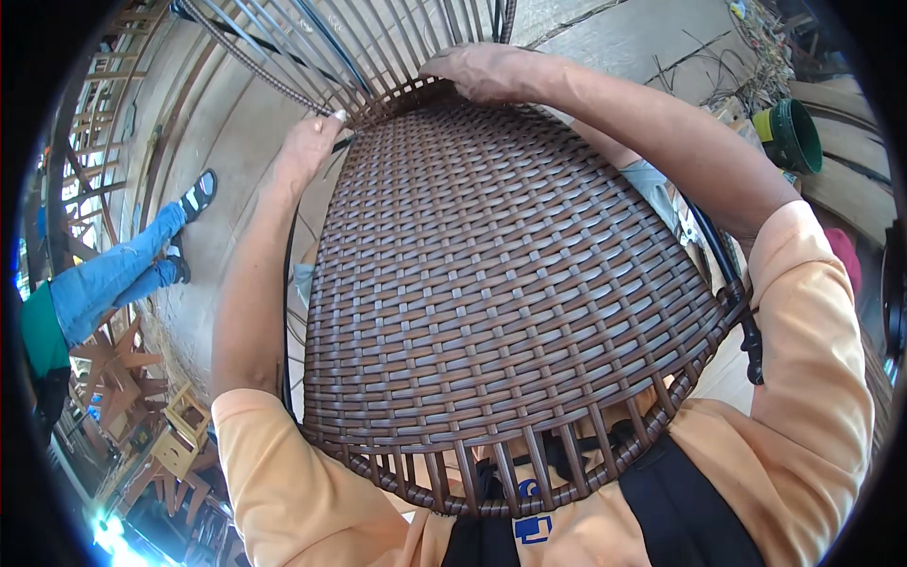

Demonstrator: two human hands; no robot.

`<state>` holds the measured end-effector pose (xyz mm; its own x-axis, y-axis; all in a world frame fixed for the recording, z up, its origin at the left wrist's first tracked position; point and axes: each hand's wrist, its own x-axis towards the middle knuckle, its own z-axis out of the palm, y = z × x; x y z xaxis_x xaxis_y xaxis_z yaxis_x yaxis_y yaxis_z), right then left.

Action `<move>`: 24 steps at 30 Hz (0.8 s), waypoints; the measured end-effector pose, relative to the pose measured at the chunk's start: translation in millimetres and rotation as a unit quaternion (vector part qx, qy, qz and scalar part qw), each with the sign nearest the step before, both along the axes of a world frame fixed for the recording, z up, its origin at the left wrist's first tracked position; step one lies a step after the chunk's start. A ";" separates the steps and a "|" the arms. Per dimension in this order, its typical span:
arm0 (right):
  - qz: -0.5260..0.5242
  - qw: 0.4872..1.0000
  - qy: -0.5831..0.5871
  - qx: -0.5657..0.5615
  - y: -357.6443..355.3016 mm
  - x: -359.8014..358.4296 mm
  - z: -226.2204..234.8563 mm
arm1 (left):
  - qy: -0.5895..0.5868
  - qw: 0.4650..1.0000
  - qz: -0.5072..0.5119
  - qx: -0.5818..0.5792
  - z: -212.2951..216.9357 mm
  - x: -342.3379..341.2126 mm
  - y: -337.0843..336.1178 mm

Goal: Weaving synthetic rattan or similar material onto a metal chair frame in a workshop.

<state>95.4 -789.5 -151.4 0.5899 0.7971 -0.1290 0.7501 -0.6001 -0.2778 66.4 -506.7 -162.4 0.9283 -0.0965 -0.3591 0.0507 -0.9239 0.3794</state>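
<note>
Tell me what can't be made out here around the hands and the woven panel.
- Head view: the fingers of the right hand curl over the far edge of the woven panel, out of sight.
- The left hand covers whatever it pinches at the panel's corner.
- The panel hides the person's lap and the frame beneath.
- The person in jeans is cut by the rim.
</note>
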 end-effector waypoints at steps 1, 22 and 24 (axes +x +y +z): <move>-0.013 1.000 0.018 -0.002 4.0 -0.5 -1.4 | 0.019 1.000 0.015 0.004 -1.4 -2.1 3.6; 0.018 0.973 0.107 -0.206 30.8 30.5 28.1 | 0.021 0.999 0.000 -0.023 -12.0 3.1 2.8; 0.033 0.979 0.094 -0.180 34.9 31.8 22.7 | -0.003 1.000 -0.007 -0.030 -12.4 3.6 5.3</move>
